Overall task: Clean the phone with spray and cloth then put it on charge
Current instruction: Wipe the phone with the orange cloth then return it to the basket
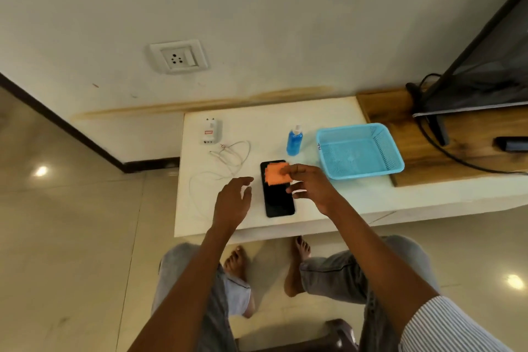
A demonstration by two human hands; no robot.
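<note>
At centre frame, on the white slab [328,197], a charger adapter [210,132] and its coiled cable [228,157] lie leftmost. The left hand [233,201] hovers with fingers spread, holding nothing, beside the black phone [278,197]. The right hand [310,184] pinches an orange cloth [275,174] over the phone's top. Further right stand a blue spray bottle [295,140] and a blue basket [383,146] with nothing visible inside.

You're in a home — a living room, by the look of it. You sit barefoot on a glossy tiled floor [71,208] with a dark skirting along the plain painted wall [257,8]. A wall socket [178,56] sits low beside a white stone ledge [357,200], and a flat television [485,66] stands on a wooden board [400,117] with its cables trailing — ordinary household fittings, nothing commercial.
</note>
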